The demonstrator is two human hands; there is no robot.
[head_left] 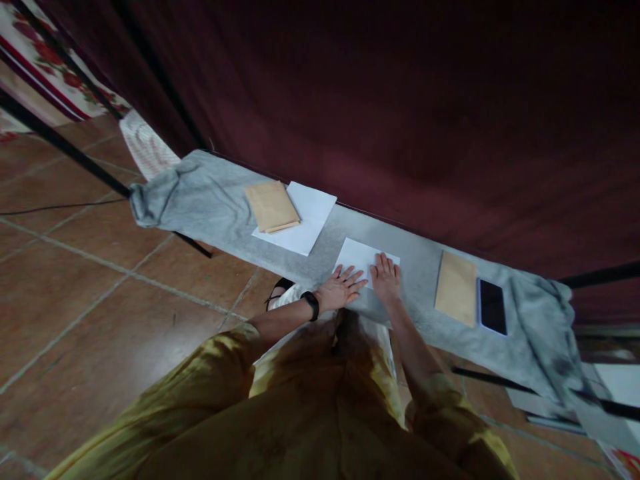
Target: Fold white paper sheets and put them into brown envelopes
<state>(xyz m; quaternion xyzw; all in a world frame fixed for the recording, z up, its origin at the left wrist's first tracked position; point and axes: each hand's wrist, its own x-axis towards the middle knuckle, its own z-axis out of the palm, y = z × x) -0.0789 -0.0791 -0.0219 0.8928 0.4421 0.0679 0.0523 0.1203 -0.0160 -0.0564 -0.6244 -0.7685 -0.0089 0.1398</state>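
Head view, small white paper (359, 256): laid on the cloth-covered table (419, 283), touched by both hands.
Left hand (341, 291): opened flat, fingers spread wide.
Right hand (386, 277): laid flat, fingers less widely parted.
Stacked brown envelopes (273, 205): rested on a larger white sheet (316, 212); contents hidden.
Single brown envelope (456, 287): placed beside the phone (493, 307); contents hidden.
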